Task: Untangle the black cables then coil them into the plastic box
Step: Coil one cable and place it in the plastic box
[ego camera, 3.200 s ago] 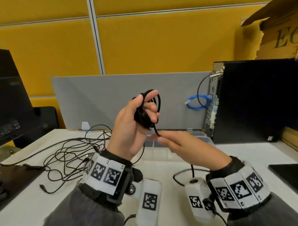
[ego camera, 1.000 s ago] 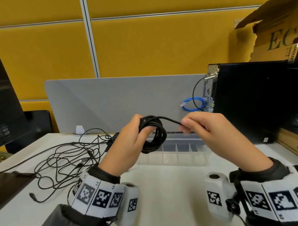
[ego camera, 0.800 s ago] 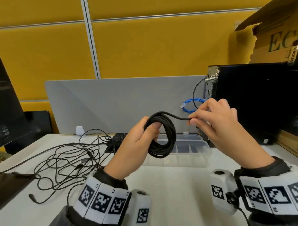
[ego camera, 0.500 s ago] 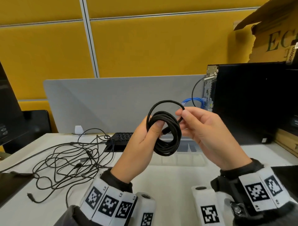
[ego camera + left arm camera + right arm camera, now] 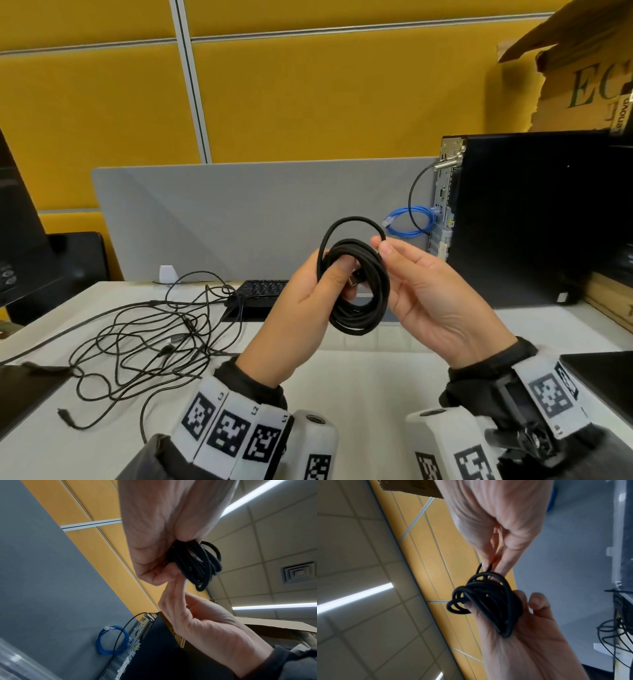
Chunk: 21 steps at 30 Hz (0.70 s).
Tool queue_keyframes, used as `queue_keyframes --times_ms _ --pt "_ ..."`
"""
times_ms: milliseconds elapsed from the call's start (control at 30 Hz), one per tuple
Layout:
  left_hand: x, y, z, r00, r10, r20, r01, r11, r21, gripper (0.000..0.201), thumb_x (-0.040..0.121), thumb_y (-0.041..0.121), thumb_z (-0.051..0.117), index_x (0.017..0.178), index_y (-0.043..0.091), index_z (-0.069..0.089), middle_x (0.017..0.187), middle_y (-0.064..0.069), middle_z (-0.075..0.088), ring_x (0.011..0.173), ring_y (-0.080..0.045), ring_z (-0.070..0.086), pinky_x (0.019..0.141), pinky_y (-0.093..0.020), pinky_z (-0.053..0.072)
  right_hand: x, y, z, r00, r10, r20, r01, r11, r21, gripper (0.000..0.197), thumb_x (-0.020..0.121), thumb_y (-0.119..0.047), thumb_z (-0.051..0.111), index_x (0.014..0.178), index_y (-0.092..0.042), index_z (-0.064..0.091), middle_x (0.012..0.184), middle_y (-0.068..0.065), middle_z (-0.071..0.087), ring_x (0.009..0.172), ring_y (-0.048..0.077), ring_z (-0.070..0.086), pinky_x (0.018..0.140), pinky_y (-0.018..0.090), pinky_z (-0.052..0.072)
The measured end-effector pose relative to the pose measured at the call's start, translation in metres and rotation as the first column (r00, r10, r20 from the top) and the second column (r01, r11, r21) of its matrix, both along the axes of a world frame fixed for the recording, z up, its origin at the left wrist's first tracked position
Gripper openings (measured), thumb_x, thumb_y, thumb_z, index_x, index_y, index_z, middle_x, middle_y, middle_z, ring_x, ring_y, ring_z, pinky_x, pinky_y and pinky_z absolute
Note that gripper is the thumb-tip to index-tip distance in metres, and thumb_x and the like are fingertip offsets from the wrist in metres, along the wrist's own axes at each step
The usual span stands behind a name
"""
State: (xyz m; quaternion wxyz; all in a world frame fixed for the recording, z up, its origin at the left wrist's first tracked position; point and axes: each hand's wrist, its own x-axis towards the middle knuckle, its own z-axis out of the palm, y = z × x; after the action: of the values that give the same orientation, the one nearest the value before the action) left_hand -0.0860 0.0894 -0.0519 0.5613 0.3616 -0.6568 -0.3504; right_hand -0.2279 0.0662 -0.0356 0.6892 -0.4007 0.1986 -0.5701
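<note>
Left hand (image 5: pixel 308 308) grips the coiled black cable (image 5: pixel 356 277) above the desk (image 5: pixel 376 383), right hand (image 5: pixel 424 291) pinching its last loop: one coil near done, not yet boxed; tangled cables (image 5: pixel 144 342) lie untouched at left; box barely visible.

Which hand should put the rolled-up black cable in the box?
Left, probably. The left hand already grips the whole coiled cable, thumb through the loops. The right hand only pinches the outermost loop at the top, so it would have to regrip.
</note>
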Motion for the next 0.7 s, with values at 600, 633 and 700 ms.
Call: queue_keyframes --times_ms 600,633,700 --pt "0.005 -0.007 -0.002 0.973 0.229 -0.037 -0.219 0.96 0.173 0.034 0.096 0.041 0.036 0.08 0.017 0.054 0.058 0.008 0.057 0.053 -0.008 0.052 0.047 -0.02 0.039 0.009 0.019 -0.005 0.865 0.024 -0.502 -0.211 0.924 -0.319 0.057 0.074 0.003 0.07 0.112 -0.034 0.051 0.101 0.026 0.066 0.096 0.032 0.066 0.089 0.04 0.054" --pt "0.004 -0.007 -0.002 0.976 0.218 -0.028 -0.21 0.961 0.18 0.034 0.096 0.041 0.037 0.08 0.017 0.054 0.062 0.004 0.057 0.053 -0.009 0.051 0.047 -0.021 0.039 0.011 0.019 -0.005 0.867 -0.016 -0.498 -0.172 0.928 -0.33 0.055 0.074 0.007 0.069 0.111 -0.031 0.053 0.096 0.026 0.066 0.092 0.032 0.066 0.087 0.042 0.054" --pt "0.002 -0.006 -0.003 0.982 0.189 -0.02 -0.181 0.963 0.202 0.034 0.096 0.041 0.038 0.082 0.017 0.058 0.07 -0.003 0.058 0.059 -0.013 0.053 0.048 -0.023 0.04 0.014 0.02 -0.005 0.885 -0.085 -0.458 -0.087 0.936 -0.342 0.042 0.079 0.003 0.066 0.108 -0.026 0.053 0.085 0.022 0.067 0.082 0.03 0.067 0.083 0.045 0.056"
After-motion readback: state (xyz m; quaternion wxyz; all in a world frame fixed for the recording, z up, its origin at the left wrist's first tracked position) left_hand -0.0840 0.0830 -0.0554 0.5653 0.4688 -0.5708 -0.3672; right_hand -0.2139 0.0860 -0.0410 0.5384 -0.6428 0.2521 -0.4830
